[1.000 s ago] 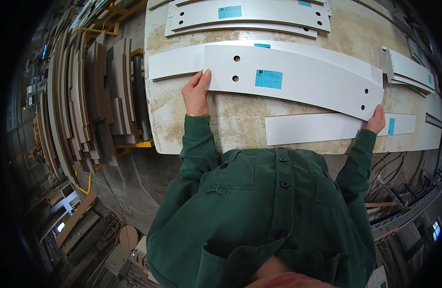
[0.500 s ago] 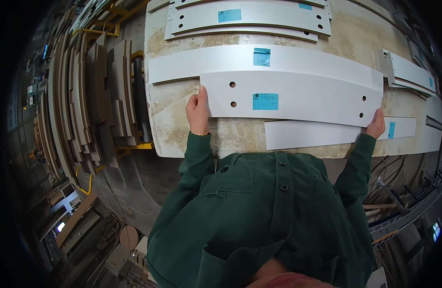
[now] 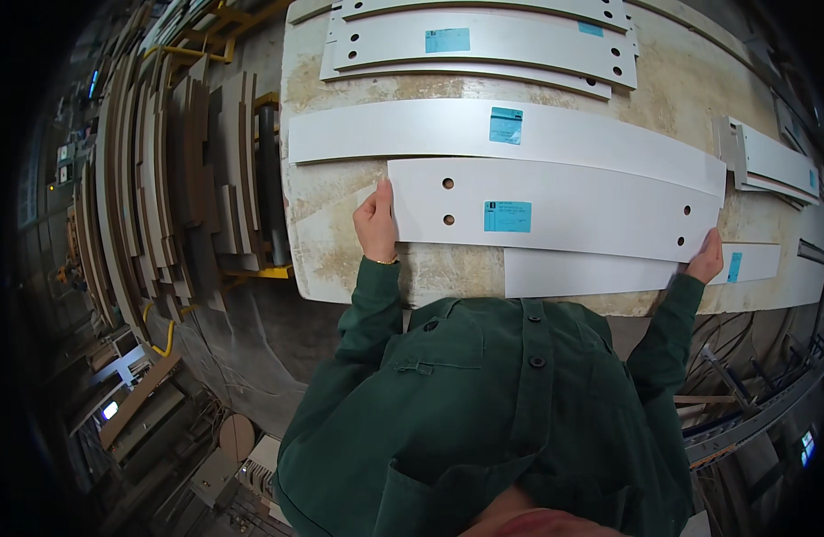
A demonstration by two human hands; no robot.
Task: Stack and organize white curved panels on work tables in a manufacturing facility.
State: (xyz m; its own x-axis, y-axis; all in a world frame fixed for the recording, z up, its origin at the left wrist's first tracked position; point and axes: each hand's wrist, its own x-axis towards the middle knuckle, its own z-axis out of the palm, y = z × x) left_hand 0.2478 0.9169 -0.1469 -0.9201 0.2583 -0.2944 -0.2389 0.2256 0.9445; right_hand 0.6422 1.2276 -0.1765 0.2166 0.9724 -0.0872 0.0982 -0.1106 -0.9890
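A white board (image 3: 582,201) with two round holes near each end and a blue label lies across the table before me, held by both hands. My left hand (image 3: 376,224) is closed on its left end, with the thumb along the edge. At the right end, my right hand (image 3: 705,258) grips the near corner; its fingers are partly hidden. Just beyond the held board lies a longer white board (image 3: 394,130), also with a blue label. On the near side, another white board (image 3: 591,273) is partly covered by the held one.
Several white boards with holes (image 3: 519,49) are stacked at the table's far side. More white boards (image 3: 774,159) lie at the right. The worn, stained table (image 3: 331,259) has a near edge by my body. Many brown-edged panels (image 3: 175,179) stand in a rack to the left.
My hands have drawn the held board slightly toward me, so it covers less of the longer board beyond. The whole view has also shifted a little.
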